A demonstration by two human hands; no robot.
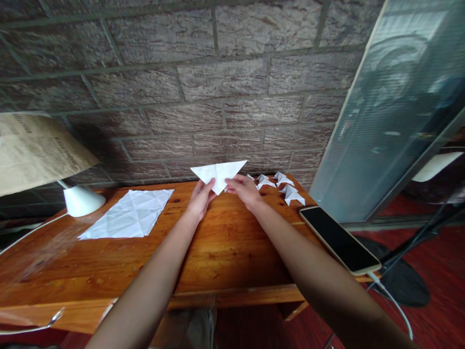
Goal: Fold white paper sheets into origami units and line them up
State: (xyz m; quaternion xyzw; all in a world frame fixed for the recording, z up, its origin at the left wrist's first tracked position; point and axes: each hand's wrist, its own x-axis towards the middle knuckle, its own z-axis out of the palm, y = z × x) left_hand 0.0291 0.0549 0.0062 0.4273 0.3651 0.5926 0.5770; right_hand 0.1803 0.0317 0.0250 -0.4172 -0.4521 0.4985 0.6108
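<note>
A white sheet of paper folded into a triangle (219, 173) is held up between my two hands, its long edge at the top and its point facing down. My left hand (201, 198) pinches the lower left side, thumb in front. On the lower right side, my right hand (245, 188) grips the paper the same way. Just beyond my right hand, several small folded paper pieces (291, 195) stand on the wooden table. To the left lies a creased, unfolded stack of white paper (132, 213).
A lamp with a printed shade (39, 150) and a white base (83, 201) stands at the left. A smartphone (339, 240) with a white charging cable (394, 303) lies at the table's right edge. The brick wall (240, 82) rises behind the wooden table (225, 257).
</note>
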